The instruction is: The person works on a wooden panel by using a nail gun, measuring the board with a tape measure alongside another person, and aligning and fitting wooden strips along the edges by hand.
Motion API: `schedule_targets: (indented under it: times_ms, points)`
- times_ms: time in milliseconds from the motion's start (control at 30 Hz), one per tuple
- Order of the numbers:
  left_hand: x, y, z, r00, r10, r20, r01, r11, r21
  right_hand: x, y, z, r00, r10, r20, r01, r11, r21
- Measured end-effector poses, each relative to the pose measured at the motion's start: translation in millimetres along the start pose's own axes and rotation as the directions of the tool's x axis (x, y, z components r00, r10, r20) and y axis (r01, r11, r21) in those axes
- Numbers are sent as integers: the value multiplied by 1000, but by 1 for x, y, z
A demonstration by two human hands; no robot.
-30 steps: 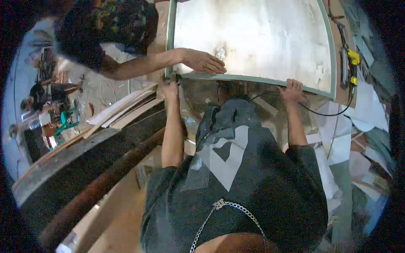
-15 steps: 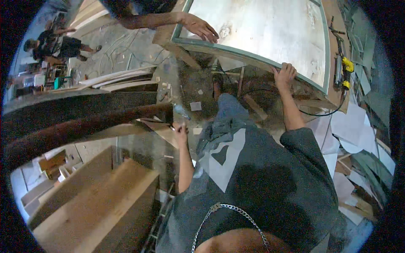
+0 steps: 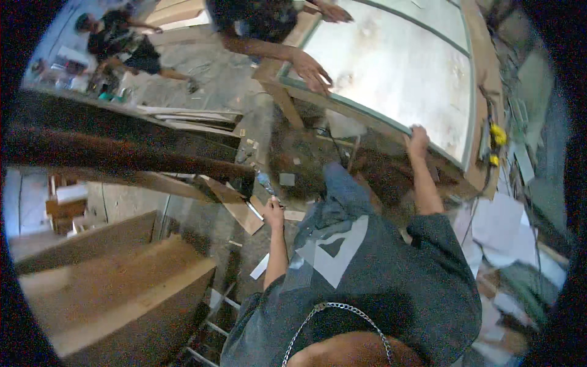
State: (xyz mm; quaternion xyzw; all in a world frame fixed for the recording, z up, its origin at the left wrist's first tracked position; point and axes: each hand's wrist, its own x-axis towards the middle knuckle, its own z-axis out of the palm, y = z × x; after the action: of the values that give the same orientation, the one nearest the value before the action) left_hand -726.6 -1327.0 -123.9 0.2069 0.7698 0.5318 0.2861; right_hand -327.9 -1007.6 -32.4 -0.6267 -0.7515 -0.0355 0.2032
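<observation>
My left hand [image 3: 274,213] is closed round a slim tool [image 3: 266,181] with a shiny, bluish upper end, held upright at my left side; its exact kind is too blurred to tell. With fingers curled over the near edge, my right hand [image 3: 417,144] grips a framed panel [image 3: 391,67]. That panel has a whitish, stained face and a narrow grey-green frame, and lies on a wooden workbench [image 3: 287,105]. Another person's hand [image 3: 312,72] rests at the panel's near left corner, and that person's second hand [image 3: 336,12] is over its far left edge.
A yellow and black power tool [image 3: 498,136] lies on the bench's right side. Loose sheets [image 3: 498,223] pile up on the right. At lower left stands a long wooden box [image 3: 122,293], below a dark reddish beam [image 3: 128,156]. Another person [image 3: 125,49] is farther off at upper left.
My view has shifted, so the bench sits lower in it. The other person has come farther into view, now with both hands at the panel. My right hand keeps its place on the edge.
</observation>
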Motion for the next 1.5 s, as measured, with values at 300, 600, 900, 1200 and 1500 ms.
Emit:
schedule_targets:
  times_ms: [300, 600, 900, 1200, 1500]
  points:
    - [-6, 74, 61, 969, -107, 221, 46, 963, 265, -22, 41, 23, 998, 57, -40, -57, 998, 9]
    - [49, 150, 224, 857, 377, 351, -422, 905, 58, -14, 10, -6, 987, 122, 106, -131, 988, 83]
    - [85, 171, 360, 975, -182, -125, 159, 971, -178, -7, 33, -13, 967, -117, 226, 22, 923, 384]
    - [76, 197, 369, 941, 28, -336, -16, 999, 39, 22, 61, -19, 877, -443, 185, 227, 723, 653]
    - [68, 185, 396, 825, 61, -562, 60, 979, 193, 17, 70, -18, 864, -489, 118, 289, 675, 679]
